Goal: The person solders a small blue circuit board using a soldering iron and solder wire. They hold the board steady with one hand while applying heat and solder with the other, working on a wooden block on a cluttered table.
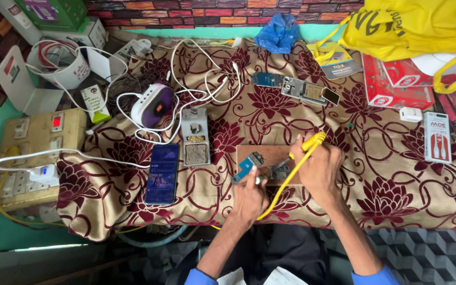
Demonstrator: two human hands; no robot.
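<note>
My right hand (320,169) grips a yellow-handled soldering iron (310,144), its yellow cord running down toward me. The tip points at a small circuit board (277,171) lying on a brown wooden block (270,153). My left hand (249,195) pinches a thin metal tool and rests at the block's near edge, beside a small blue circuit part (245,170). Both hands sit close together over the block on the floral cloth (386,174).
A smartphone (162,173) with a lit screen lies left of the block, next to a grey iron stand (195,138). An opened phone (296,88) lies farther back. White cables, a purple-white device (152,104), a switchboard (30,153), boxes and a yellow bag (412,26) surround the cloth.
</note>
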